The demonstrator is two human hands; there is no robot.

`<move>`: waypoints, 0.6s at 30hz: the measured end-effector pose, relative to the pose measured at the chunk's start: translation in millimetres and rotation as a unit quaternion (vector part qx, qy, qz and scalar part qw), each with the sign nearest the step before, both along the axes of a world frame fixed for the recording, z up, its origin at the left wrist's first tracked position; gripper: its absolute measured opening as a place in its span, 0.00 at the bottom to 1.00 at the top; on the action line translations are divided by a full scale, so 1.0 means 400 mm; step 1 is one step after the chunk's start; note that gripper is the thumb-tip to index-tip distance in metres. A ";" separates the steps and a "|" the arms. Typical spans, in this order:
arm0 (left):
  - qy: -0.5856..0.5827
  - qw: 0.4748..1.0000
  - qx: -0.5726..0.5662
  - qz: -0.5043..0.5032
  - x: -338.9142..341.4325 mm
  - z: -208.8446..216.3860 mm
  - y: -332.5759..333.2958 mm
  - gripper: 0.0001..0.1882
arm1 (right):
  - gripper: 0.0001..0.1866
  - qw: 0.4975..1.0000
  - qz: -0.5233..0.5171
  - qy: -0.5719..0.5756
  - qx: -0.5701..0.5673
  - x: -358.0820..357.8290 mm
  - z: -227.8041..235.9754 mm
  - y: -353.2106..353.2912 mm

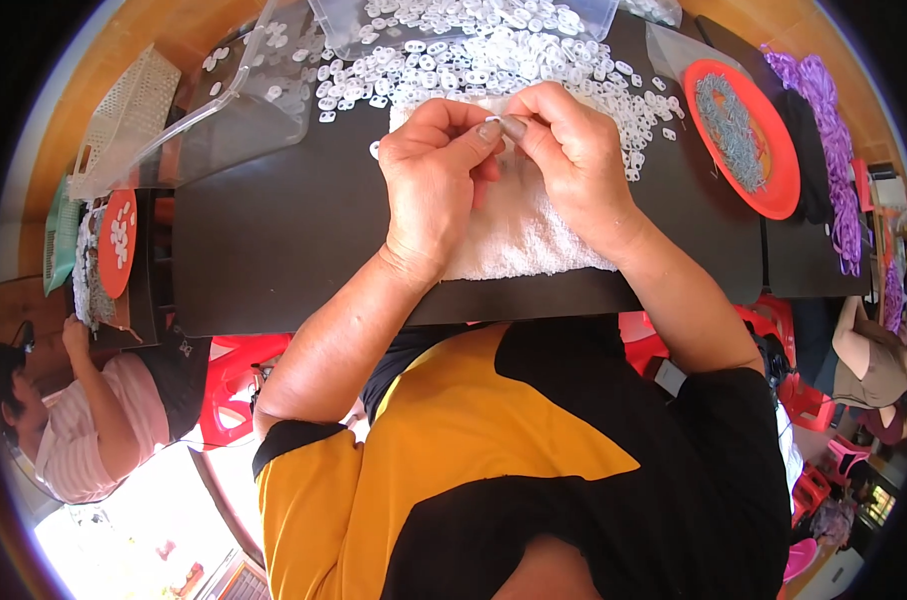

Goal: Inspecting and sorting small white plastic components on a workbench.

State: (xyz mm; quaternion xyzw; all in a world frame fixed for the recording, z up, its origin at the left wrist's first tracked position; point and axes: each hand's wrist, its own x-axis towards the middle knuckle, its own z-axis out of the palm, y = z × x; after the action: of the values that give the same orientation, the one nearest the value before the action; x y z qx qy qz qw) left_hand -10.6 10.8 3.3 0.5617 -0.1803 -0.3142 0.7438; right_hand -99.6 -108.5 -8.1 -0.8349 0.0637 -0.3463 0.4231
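Observation:
Over a white towel (519,240) on the dark table, my left hand (439,165) and my right hand (569,150) meet at their fingertips. Both are closed in a pinch around a small white piece (495,119), of which only a sliver shows between the thumbs. Its shape is mostly covered by my fingers. Just beyond my hands lies a wide heap of small white oval plastic pieces with holes (474,60), some scattered toward the right beside the towel.
A red-orange plate (779,185) of thin grey metal pieces (731,130) sits at right, near purple strands (824,130). Clear plastic bins (244,130) stand at left and at the back. Farther left, a person (104,410) sits beside another red plate (120,262) with white pieces.

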 end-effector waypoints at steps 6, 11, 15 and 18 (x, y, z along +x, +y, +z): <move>0.055 0.998 -0.010 -0.003 0.008 -0.003 -0.003 0.03 | 0.06 0.998 -0.003 -0.015 0.053 0.009 -0.008 0.003; 0.069 0.997 -0.018 -0.007 0.011 -0.005 -0.003 0.03 | 0.09 0.999 0.012 -0.041 0.012 0.008 -0.007 -0.005; 0.073 0.997 -0.008 -0.005 0.013 -0.008 -0.006 0.03 | 0.10 0.999 -0.001 -0.027 -0.037 0.007 -0.008 -0.009; 0.069 0.998 -0.007 -0.004 0.013 -0.006 -0.006 0.03 | 0.11 0.997 -0.016 -0.025 -0.072 0.009 -0.013 -0.011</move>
State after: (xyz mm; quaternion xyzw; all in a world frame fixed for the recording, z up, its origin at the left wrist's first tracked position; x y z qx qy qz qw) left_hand -5.3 8.4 0.8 0.5324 -0.1331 -0.3544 0.7571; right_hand -96.1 -113.1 -13.1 -0.8531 0.0415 -0.3779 0.3573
